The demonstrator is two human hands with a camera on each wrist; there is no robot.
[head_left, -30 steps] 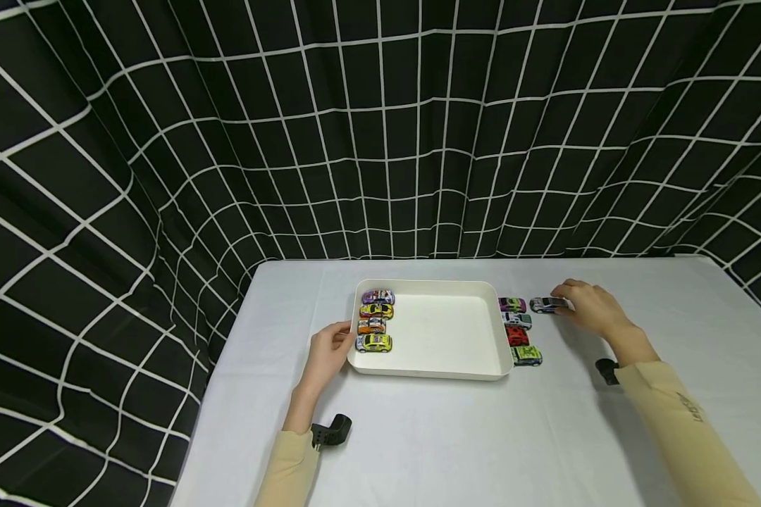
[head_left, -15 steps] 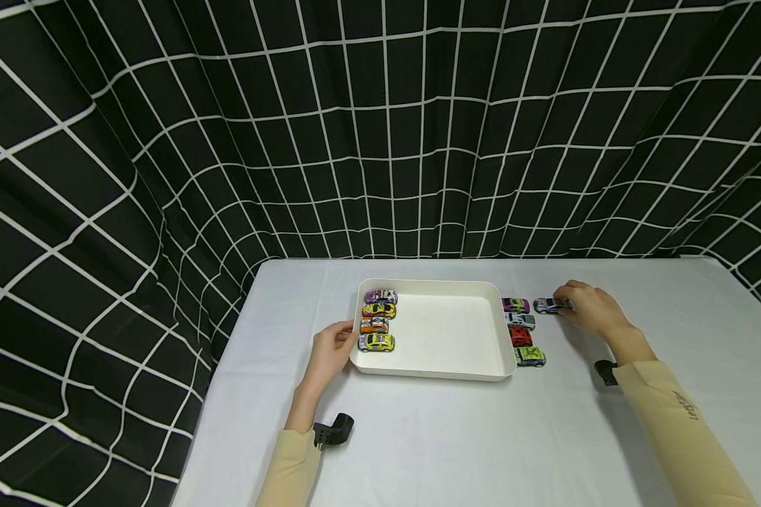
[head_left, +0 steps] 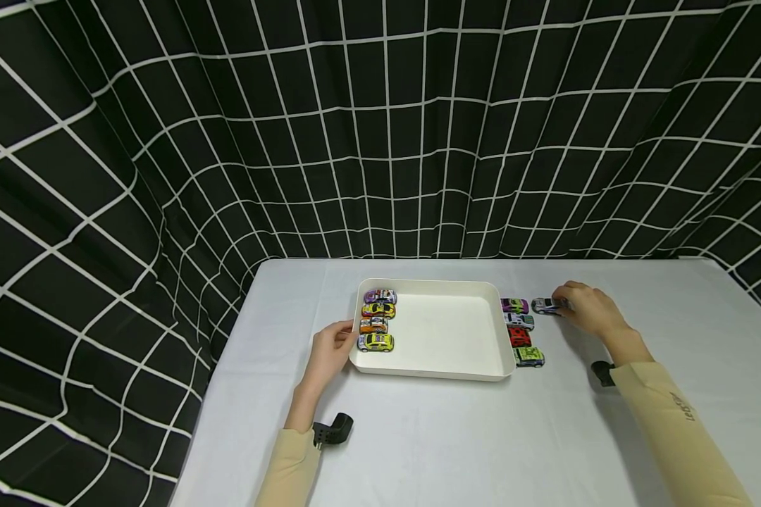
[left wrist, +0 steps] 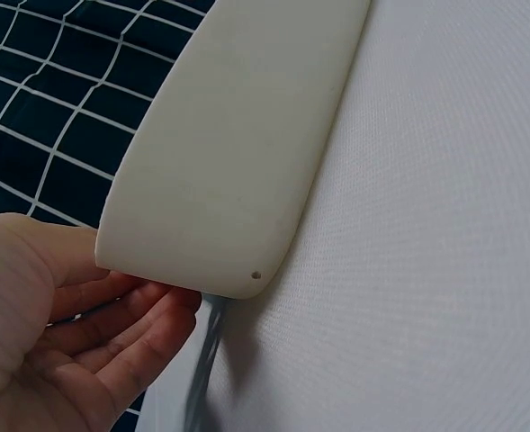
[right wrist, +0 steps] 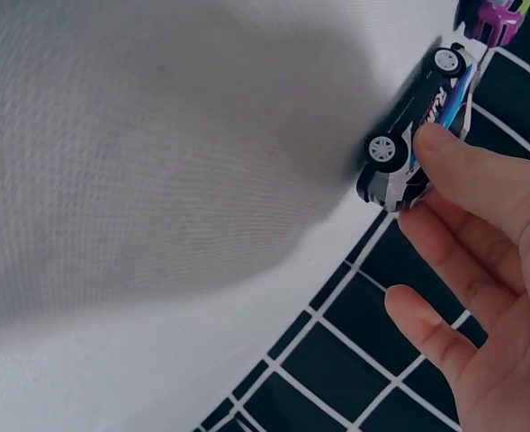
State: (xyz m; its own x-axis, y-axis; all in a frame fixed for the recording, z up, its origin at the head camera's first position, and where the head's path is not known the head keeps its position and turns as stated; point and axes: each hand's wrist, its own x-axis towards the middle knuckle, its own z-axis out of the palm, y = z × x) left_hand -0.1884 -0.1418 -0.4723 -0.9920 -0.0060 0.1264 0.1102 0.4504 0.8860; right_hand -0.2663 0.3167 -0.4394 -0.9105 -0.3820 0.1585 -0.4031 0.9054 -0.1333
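Four toy cars [head_left: 530,357] sit right of the white tray [head_left: 444,331], their left ends hidden by its rim. Nearby the right hand [head_left: 588,310] pinches a silver car [head_left: 545,305], its fingers covering one end. Fingertips partly obscured, the left hand [head_left: 328,352] touches the tray; whether it grips, I cannot tell.

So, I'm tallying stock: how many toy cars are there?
9: four cars inside the left end of the tray, four more cars beside its right end, one car in the right hand.
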